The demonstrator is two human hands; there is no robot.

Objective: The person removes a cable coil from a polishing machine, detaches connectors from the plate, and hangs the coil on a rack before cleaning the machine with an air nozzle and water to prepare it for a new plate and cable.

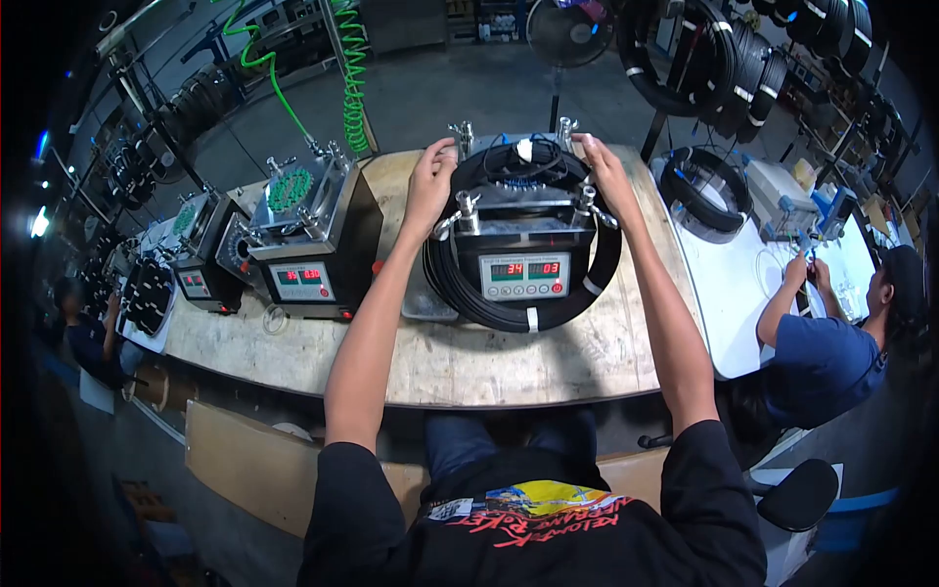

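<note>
A polishing machine with red digits stands on the wooden bench in front of me. Around its top and front lies a coil of black cable, banded with white tape. Thin leads with blue ends gather at the coil's far side. My left hand is closed, fingers curled at the far left corner post, beside the coil. At the far right corner post, my right hand is also closed, fingertips bent inward. I cannot tell what the fingers grip. Two near posts have levers turned outward.
Two similar machines with green discs on top stand to the left. A person in a blue shirt works at a white table on the right, near another cable coil. Green coiled hoses hang behind the bench.
</note>
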